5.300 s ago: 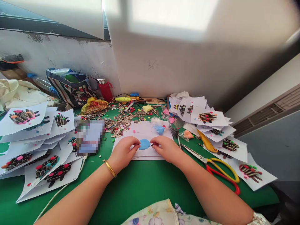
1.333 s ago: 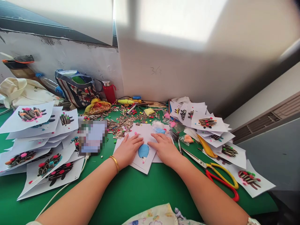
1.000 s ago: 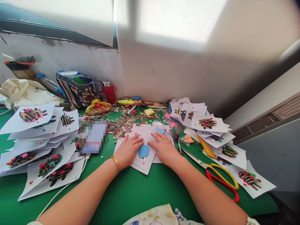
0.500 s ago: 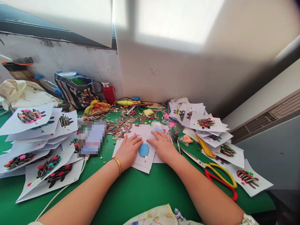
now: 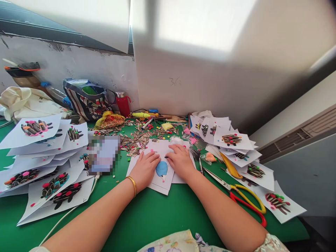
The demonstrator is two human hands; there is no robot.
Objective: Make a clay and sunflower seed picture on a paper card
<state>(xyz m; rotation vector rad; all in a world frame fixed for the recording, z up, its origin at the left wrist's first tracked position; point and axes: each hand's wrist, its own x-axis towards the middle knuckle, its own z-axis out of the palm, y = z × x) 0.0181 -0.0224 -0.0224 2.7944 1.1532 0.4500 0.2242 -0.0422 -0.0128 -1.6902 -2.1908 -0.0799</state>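
A white paper [image 5: 160, 187] with a flat blue clay shape [image 5: 161, 169] and a small pink dot at its tip lies on the green table [image 5: 154, 217]. My left hand [image 5: 145, 169] rests flat on the paper's left side, fingers spread. On the right side, my right hand [image 5: 181, 161] lies over the paper edge and another sheet beneath, its fingers apart; a small dark thing, perhaps a seed, shows at its thumb tip. Loose striped seeds [image 5: 135, 141] are heaped just beyond my hands.
Stacks of seed-decorated papers stand at left [image 5: 34, 150] and right [image 5: 236, 140]. Scissors [image 5: 236, 190] lie right of my right arm. A phone [image 5: 103, 155] with a cable lies at left. Behind are a striped bag [image 5: 88, 99], a red bottle [image 5: 123, 105] and a yellow net bag [image 5: 109, 120].
My right hand has shifted slightly up, and the dark thing at its thumb shows more. My left hand stays on the paper. The whole view has moved a little.
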